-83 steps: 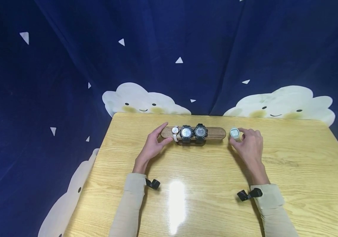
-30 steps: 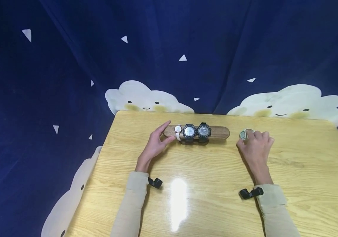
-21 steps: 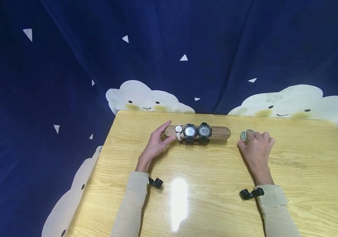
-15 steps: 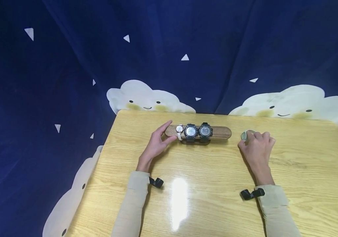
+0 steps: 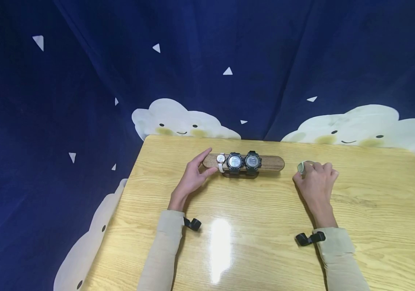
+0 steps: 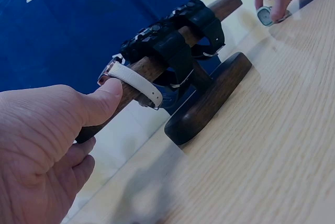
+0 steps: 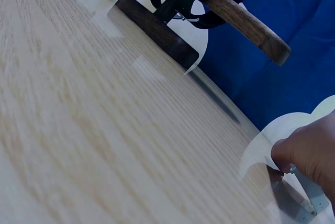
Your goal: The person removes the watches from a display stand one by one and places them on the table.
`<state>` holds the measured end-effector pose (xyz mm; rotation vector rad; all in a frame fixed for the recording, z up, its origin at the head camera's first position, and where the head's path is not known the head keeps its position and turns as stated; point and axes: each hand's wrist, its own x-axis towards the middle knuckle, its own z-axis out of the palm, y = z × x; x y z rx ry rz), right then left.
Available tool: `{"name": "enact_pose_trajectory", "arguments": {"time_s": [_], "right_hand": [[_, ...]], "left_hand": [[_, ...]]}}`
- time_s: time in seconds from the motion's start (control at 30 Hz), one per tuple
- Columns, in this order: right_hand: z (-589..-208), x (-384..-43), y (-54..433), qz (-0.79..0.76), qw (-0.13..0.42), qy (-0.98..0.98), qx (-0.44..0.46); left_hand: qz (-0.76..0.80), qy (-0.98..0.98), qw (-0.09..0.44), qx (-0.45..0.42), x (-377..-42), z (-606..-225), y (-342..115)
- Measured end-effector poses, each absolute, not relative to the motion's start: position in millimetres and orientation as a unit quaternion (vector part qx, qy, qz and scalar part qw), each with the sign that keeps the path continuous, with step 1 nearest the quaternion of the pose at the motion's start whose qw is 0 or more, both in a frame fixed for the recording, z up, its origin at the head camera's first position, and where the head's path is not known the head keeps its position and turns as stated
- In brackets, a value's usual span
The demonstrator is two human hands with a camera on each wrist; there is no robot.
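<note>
A dark wooden watch stand [image 5: 273, 163] stands near the table's back edge, its bar raised over an oblong base [image 6: 220, 98]. Around the bar sit a small white-strapped watch [image 5: 220, 159] at the left and two chunky black watches [image 5: 234, 161] side by side. My left hand [image 5: 192, 177] grips the bar's left end, thumb by the white strap. To the right of the stand, my right hand [image 5: 316, 184] pinches a pale green watch [image 5: 300, 167] down at the tabletop. That watch is tilted on its side, and the fingers hide much of its strap.
The pale wooden table [image 5: 254, 226] runs back to a dark blue curtain [image 5: 192, 60] printed with white clouds. Each sleeve carries a small black wrist mount [image 5: 194, 224].
Over the last few seconds my right hand has moved away from the stand's right end with the pale green watch, whose face has turned from upward to sideways. My left hand keeps its hold.
</note>
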<state>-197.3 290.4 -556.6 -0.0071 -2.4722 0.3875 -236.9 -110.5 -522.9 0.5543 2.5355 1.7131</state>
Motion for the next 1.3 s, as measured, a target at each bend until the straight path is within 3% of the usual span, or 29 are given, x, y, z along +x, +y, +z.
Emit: {"name": "enact_pose_trajectory", "arguments": {"time_s": [1.3], "right_hand": [[-554.9,-198.1,286.3,0.216,0.333,-0.918,0.002]], "left_hand": [[0.563,0.810,0.023,0.164,-235.2,-523.0,-109.1]]}}
